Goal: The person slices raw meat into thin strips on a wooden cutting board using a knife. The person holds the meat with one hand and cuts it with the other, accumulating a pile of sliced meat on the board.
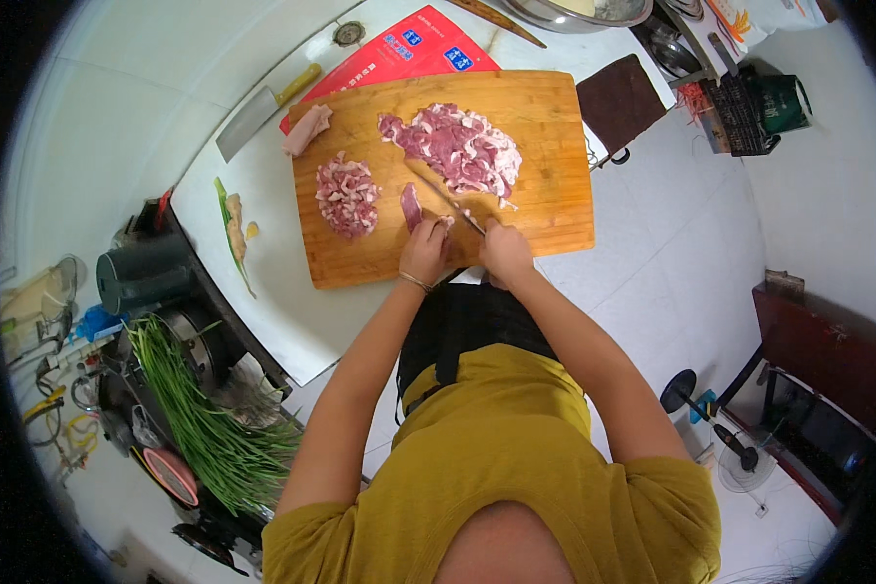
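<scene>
Your left hand [426, 253] held a strip of meat [412, 204] on the near part of the wooden board [550, 209], while your right hand [505, 253] gripped a knife [447, 201] beside it. Farther off lay sliced meat [469, 148], then a red sheet [399, 60]

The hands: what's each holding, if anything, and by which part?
Right hand holds a knife by its handle. Left hand touches the near end of a meat strip; gripping or pressing, I can't tell.

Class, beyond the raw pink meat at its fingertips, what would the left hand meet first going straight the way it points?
The left hand would probably meet the slim grey metal knife blade, though depth is unclear.
</scene>
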`<state>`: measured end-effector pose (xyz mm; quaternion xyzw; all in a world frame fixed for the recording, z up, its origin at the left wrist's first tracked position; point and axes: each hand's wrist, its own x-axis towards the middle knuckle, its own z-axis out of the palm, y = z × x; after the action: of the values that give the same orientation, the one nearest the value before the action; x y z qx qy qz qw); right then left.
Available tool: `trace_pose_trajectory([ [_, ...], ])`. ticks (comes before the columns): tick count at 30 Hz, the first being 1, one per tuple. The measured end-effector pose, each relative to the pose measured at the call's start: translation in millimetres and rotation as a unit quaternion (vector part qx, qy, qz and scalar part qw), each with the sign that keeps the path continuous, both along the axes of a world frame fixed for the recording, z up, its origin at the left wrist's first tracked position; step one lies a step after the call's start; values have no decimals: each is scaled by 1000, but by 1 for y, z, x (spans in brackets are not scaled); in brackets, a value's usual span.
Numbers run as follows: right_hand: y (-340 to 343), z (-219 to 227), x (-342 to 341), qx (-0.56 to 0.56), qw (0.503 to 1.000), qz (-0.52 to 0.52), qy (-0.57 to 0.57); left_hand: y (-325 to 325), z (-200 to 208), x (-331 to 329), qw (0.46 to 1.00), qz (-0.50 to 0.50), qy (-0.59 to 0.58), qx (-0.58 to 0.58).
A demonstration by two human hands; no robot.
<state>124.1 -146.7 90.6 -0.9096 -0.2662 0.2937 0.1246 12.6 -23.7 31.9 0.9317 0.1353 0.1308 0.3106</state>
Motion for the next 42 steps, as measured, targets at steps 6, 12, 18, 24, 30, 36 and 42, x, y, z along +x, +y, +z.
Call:
trace_pose_trajectory([
  [6, -10, -15, -16, -22, 999, 21, 10, 7, -15, 5, 996, -59, -6, 65],
  [12, -4, -19, -19, -35, 999, 20, 31, 12, -25, 6, 991, -80, 4, 111],
  [18, 20, -26, -14, -56, 996, 22, 59, 15, -32, 7, 989, -92, -6, 117],
  [24, -19, -23, -23, -55, 996, -2, 63, 14, -34, 8, 985, -90, -4, 146],
  [30, 17, -19, -13, -65, 996, 25, 55, 13, -35, 8, 985, -101, -16, 140],
  [36, 4, -12, -14, -82, 994, 23, 65, 14, -29, -1, 987, -78, -11, 138],
  [42, 0, -8, -13, -85, 993, 29, 72, 11, -19, -3, 991, -63, 3, 121],
])
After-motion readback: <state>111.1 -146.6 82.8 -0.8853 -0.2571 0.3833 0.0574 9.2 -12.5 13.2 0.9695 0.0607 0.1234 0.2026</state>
